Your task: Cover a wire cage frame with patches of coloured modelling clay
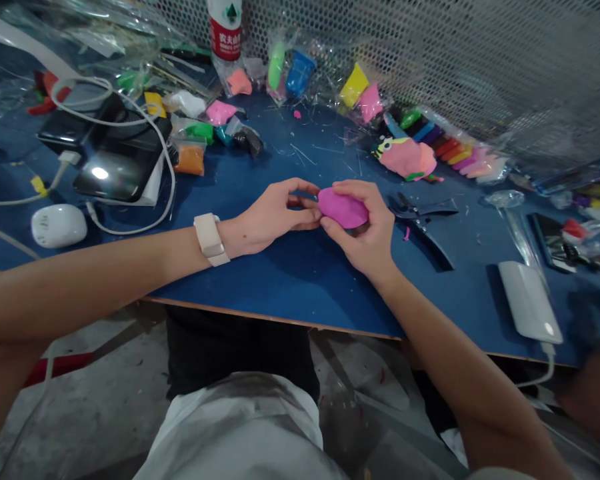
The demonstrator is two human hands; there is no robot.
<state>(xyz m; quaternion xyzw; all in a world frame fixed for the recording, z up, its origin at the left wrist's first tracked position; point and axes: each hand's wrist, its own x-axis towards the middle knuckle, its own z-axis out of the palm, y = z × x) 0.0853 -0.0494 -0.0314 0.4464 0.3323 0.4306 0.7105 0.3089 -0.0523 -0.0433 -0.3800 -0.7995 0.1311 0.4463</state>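
On the far side, left of centre, a bottle's (225, 28) red label (226, 43) reads "农夫山". Your right hand (373, 233) clasps a magenta lump (344, 208) above the blue tabletop (280, 280); your left hand's (275, 217) fingertips meet its left end, pinching or not is unclear. Perforated panel (430, 60) behind, grey floor (115, 380) below.

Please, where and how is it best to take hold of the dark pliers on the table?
Probably grip the pliers by the handles, coming from the right: they spread apart toward that side, while the jaws seem to point left, close to the right hand, which holds the magenta lump.
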